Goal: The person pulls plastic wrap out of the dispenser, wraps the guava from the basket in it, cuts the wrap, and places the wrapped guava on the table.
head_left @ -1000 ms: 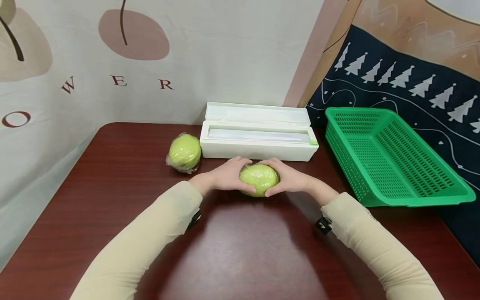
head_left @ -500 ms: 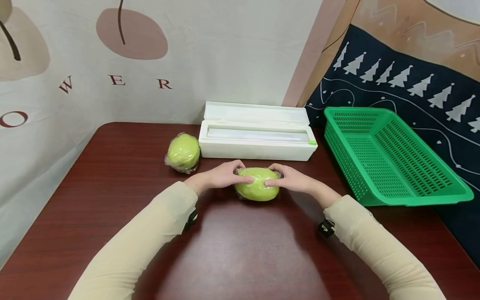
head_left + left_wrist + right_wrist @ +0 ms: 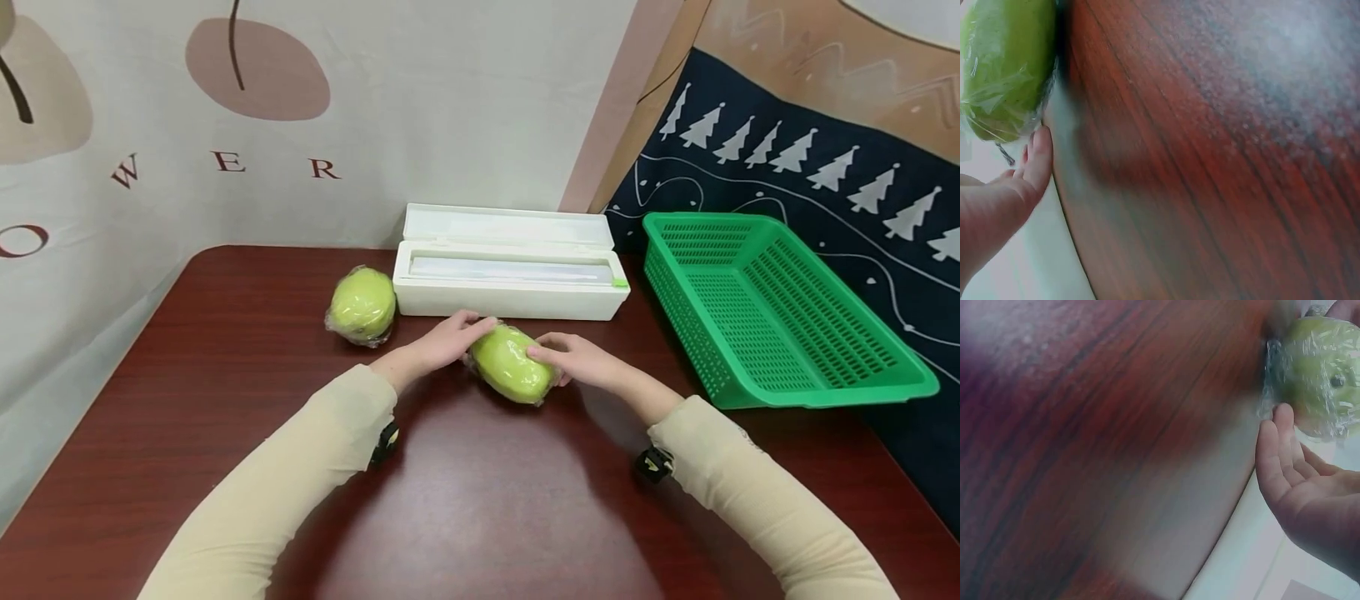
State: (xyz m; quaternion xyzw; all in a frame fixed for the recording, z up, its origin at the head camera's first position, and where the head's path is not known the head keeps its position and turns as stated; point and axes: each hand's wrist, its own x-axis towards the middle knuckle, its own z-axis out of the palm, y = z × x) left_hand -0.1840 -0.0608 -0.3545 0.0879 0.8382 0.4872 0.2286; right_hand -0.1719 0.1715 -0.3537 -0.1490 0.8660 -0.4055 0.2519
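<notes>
An oval green fruit [image 3: 513,364] wrapped in clear plastic film lies at a slant between the two hands, above the dark red table [image 3: 480,517]. With the thumb over its near side and fingers around its right end, the right hand [image 3: 581,362] holds it. In the right wrist view those fingers [image 3: 1266,450] reach under the film. The left hand [image 3: 450,337] touches the upper left end with fairly straight fingers; the left wrist view shows a short dark stem [image 3: 1006,155] there. Farther left stands a second wrapped green fruit [image 3: 362,304].
Behind the hands is a long white cling film box [image 3: 510,302] with its lid raised. A green perforated basket [image 3: 795,400] stands at the right. White printed cloth hangs at the back, dark tree-patterned cloth [image 3: 810,208] at the right.
The fruit has turned from lying level to slanting down toward the right. The left hand has moved from gripping its left end to its upper end; the right hand stays at the right end.
</notes>
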